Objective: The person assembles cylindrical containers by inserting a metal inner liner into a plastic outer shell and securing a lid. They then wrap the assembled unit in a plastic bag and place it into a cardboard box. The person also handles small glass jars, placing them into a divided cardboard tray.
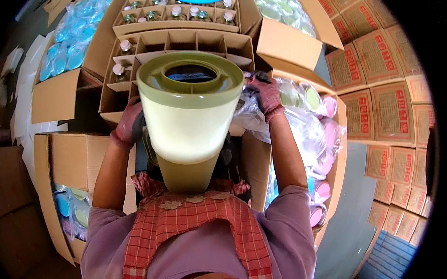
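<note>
- A person in a red checked apron held a tall, translucent cream plastic jug with an olive-green lid (187, 113) close against the chest, above an open cardboard box with a divider grid (183, 42).
- The left hand (130, 123), in a dark-pink work glove, was closed around the jug's left side near the handle; that grip looked firm.
- The gloved right hand (267, 94) sat at the lid's right rim, its fingers pinched on a clear plastic wrapper (254, 116); whether it also bore on the jug could not be told.
- Judged from the hold, the work would go best with the jug kept upright and steadied by the left hand while the wrapper was drawn away from the lid rather than across it.
- Small capped glass bottles (123, 46) filled some cells of the grid, close under the jug's rim.
- A box of wrapped pink and green jugs (319, 123) crowded the right elbow; bagged blue lids (73, 38) lay at the left.
- Stacked printed cartons (384, 111) lined the right.
</note>
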The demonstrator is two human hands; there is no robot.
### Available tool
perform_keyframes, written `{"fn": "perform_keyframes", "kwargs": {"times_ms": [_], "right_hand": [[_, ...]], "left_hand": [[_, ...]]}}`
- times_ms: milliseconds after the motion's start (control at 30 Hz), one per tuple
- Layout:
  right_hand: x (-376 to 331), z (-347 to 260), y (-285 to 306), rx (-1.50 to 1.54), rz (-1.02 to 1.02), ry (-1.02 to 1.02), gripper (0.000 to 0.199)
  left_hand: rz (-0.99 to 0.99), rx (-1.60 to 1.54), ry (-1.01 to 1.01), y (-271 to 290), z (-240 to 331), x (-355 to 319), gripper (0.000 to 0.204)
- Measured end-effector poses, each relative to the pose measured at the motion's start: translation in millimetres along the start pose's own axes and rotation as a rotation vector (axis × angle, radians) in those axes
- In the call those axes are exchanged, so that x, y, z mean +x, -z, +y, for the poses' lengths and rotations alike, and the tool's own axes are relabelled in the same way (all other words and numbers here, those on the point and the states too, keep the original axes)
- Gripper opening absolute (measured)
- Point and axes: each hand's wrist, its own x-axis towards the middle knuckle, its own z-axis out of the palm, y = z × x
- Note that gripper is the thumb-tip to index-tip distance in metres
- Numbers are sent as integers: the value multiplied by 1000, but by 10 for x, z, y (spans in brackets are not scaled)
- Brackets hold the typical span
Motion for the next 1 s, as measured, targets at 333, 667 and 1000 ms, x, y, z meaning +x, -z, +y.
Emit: {"fn": "perform_keyframes", "kwargs": {"times_ms": [333, 667, 1000], "right_hand": [[28, -679, -683, 507, -175, 123, 27], [-690, -1266, -660, 362, -167, 580, 26], [-1221, -1140, -604, -692, -681, 822, 26]], "left_hand": [[95, -1660, 459, -440, -1201, 865, 23], [671, -385, -191, 289, 488, 587, 23], [-35, -326, 125, 422, 428, -112, 17]]}}
